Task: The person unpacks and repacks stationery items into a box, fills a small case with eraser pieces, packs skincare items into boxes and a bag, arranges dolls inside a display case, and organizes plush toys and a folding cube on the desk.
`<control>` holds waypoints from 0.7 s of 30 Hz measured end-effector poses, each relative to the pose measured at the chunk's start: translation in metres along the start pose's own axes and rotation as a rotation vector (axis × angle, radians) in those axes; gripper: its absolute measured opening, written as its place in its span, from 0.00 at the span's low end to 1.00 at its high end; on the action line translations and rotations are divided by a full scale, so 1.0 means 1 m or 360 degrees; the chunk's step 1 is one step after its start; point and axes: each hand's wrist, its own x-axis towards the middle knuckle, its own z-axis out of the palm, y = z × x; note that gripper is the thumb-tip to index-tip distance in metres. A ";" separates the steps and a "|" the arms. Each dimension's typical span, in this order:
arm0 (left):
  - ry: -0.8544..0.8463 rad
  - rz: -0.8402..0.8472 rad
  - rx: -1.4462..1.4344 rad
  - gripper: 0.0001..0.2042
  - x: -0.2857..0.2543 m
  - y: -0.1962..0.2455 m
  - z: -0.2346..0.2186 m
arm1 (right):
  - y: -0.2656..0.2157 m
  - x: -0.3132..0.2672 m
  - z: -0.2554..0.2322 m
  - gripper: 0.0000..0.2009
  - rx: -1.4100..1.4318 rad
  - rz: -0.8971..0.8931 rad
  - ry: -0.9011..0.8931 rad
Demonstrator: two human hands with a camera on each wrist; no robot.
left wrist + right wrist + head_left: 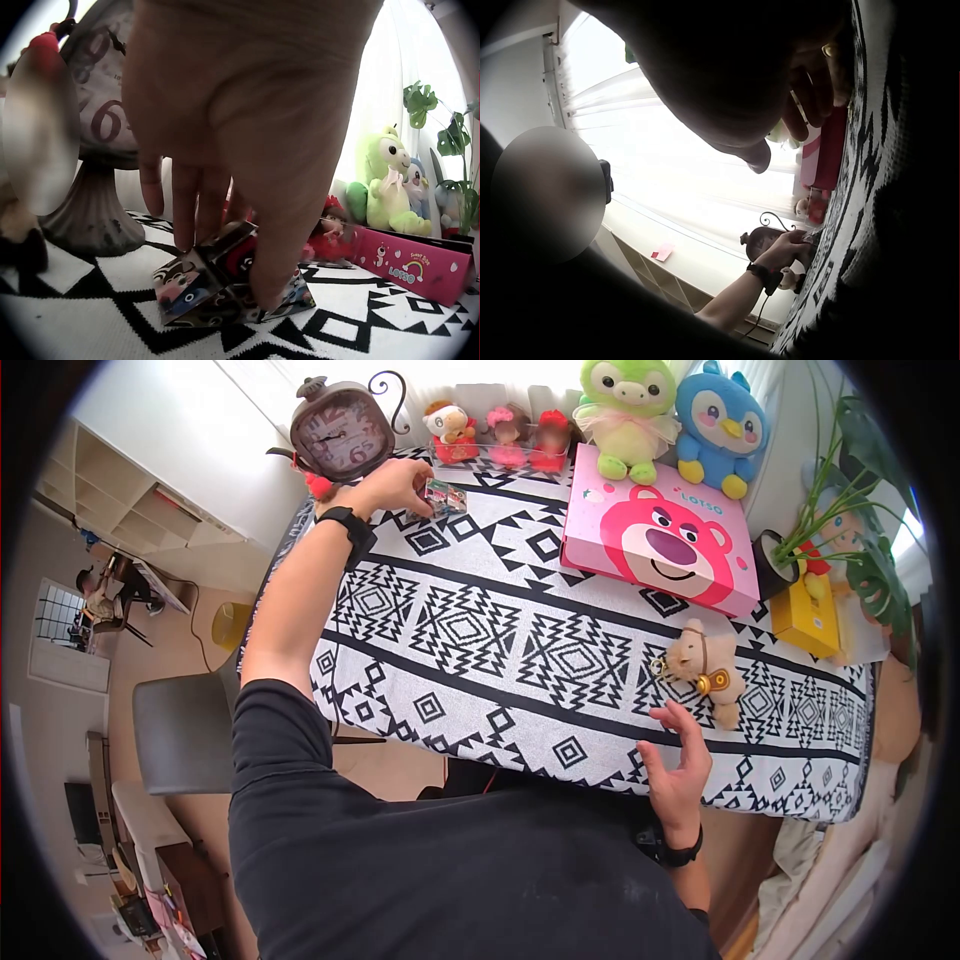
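In the head view my left hand (pixel 395 486) reaches to the far left of the table, beside the clock (pixel 342 432). It grips a small glossy box (pixel 446 497) printed with colourful cartoon pictures, close over the patterned cloth. The left wrist view shows the thumb on the near side of the small box (pixel 196 294) and the fingers behind it; part of the box is hidden. My right hand (pixel 680 775) is held at the front edge of the table, fingers apart and holding nothing. Just beyond its fingertips lies a beige plush animal (pixel 708 668) with a gold-coloured tag.
A pink bear-printed box (pixel 660 540) lies at the back right, with a green plush (pixel 628 415) and a blue penguin plush (pixel 722 428) behind it. Several small dolls (pixel 508 435) line the back. A potted plant (pixel 775 563) and yellow box (pixel 803 618) stand right.
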 end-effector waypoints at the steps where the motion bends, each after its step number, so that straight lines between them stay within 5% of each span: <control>1: 0.0000 0.0000 0.0000 0.36 -0.002 0.003 -0.001 | 0.000 0.000 0.000 0.32 -0.0005 -0.0001 -0.0007; 13: -0.0001 -0.0004 0.0094 0.38 -0.010 0.005 -0.003 | -0.003 -0.002 -0.003 0.31 0.0002 -0.0014 -0.0023; 17: 0.0221 0.0038 -0.0052 0.53 -0.009 -0.013 0.009 | -0.006 0.013 -0.031 0.29 -0.0214 -0.0190 0.0086; 21: 0.0636 0.0236 -0.0061 0.40 -0.051 0.057 -0.003 | -0.003 0.044 -0.090 0.23 -0.0473 -0.0188 0.0294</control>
